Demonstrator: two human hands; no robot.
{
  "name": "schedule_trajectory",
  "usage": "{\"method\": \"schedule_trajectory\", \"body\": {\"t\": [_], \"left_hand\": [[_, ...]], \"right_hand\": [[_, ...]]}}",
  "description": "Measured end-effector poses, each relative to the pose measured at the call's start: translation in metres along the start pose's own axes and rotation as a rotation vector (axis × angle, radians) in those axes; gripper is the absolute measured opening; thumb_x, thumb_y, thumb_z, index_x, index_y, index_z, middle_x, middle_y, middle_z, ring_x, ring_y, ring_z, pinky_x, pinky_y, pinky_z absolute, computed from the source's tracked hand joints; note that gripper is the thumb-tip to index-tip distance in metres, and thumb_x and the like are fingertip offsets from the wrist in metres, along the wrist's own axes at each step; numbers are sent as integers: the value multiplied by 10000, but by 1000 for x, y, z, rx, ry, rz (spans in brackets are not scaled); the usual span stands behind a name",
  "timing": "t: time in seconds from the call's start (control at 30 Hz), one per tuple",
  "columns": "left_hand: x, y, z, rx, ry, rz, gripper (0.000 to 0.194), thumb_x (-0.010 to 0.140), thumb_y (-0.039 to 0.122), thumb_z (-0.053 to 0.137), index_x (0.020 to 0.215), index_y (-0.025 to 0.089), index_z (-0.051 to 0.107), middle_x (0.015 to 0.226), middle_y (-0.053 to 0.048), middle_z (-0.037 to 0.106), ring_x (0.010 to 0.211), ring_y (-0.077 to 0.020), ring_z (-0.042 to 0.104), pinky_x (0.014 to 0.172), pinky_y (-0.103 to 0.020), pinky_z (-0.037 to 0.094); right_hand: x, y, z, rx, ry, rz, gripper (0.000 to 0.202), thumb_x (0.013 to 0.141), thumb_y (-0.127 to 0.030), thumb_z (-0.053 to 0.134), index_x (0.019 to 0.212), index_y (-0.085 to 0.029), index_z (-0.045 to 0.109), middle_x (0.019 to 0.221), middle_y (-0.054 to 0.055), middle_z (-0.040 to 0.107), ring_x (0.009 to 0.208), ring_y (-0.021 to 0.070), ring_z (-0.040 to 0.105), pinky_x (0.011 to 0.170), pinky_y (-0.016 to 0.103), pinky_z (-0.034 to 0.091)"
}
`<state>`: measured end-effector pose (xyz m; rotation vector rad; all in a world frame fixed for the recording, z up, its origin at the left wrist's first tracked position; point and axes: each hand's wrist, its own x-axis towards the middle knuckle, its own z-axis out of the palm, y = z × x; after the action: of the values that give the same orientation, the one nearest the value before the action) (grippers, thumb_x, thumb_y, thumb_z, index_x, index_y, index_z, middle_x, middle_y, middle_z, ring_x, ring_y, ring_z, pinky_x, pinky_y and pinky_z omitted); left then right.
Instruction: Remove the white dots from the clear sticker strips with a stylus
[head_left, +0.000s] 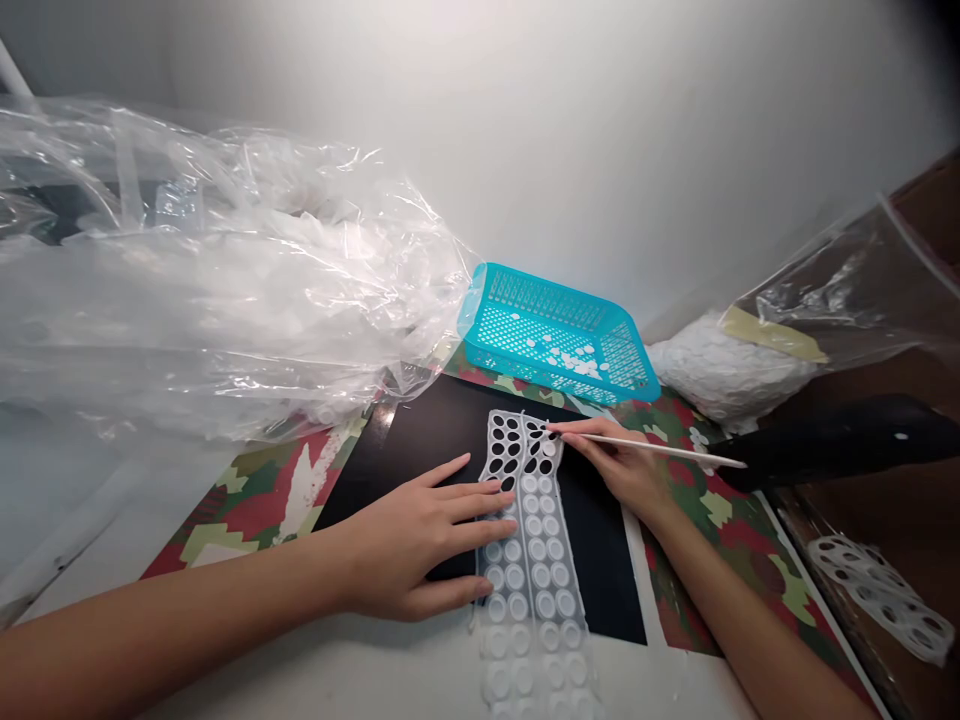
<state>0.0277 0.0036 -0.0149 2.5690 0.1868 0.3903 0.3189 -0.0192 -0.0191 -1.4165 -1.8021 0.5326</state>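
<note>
A long pale strip with rows of round cells (pixel 551 548) lies over a black board (pixel 600 570). Its far end has open oval holes with black showing through, while the nearer cells hold white round pieces. My left hand (pixel 427 530) rests flat on the strip's left side, fingers spread. At the strip's far right corner, my right hand (pixel 619 465) pinches a thin white stick (pixel 667 450). The stick points back to the right, and its working tip is hidden at my fingertips. One white disc (pixel 549 450) sits among the open holes near these fingers.
A blue plastic basket (pixel 555 362) with loose white discs stands behind the board. Large clear plastic bags (pixel 225 290) bulge at left. Another bag of white pieces (pixel 735 370) is at right, above a cut-out strip (pixel 881 595). Camouflage-patterned covering (pixel 720 520) lies under the board.
</note>
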Motion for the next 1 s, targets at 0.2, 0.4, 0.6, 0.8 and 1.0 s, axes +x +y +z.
{"method": "schedule_trajectory", "body": {"t": [0.2, 0.4, 0.6, 0.8, 1.0], "left_hand": [[1, 1, 0, 1, -28, -14, 488, 918, 407, 461, 1366, 213, 435, 1378, -87, 500, 1317, -237, 417, 1174, -453, 113], [1, 1, 0, -7, -2, -12, 489, 913, 403, 471, 1363, 214, 440, 1374, -82, 505, 1305, -239, 433, 1174, -458, 130], [0, 1, 0, -3, -16, -11, 492, 914, 408, 463, 1365, 213, 437, 1369, -74, 511, 1303, -236, 434, 1179, -448, 108], [0, 1, 0, 22, -60, -25, 491, 929, 423, 426, 1368, 203, 431, 1399, -74, 478, 1326, -225, 402, 1180, -440, 72], [0, 1, 0, 16, -42, -14, 475, 925, 414, 440, 1354, 212, 442, 1400, -78, 476, 1323, -232, 405, 1175, -456, 88]], "right_hand": [[3, 1, -6, 115, 157, 57, 107, 866, -310, 619, 867, -252, 709, 911, 24, 734, 884, 217, 686, 813, 369, 574], [4, 1, -14, 124, 139, 71, 117, 860, -330, 625, 867, -259, 717, 892, 21, 729, 861, 209, 690, 787, 352, 597], [5, 6, -22, 92, 89, 80, 159, 856, -351, 625, 852, -228, 727, 871, 35, 715, 782, 192, 685, 728, 330, 604], [7, 3, -28, 33, 80, 58, 154, 862, -340, 614, 845, -235, 725, 844, 34, 716, 745, 181, 663, 654, 301, 586], [5, -5, -20, 81, -92, 91, 166, 885, -329, 582, 915, -231, 713, 940, 47, 712, 833, 196, 675, 743, 340, 578]]}}
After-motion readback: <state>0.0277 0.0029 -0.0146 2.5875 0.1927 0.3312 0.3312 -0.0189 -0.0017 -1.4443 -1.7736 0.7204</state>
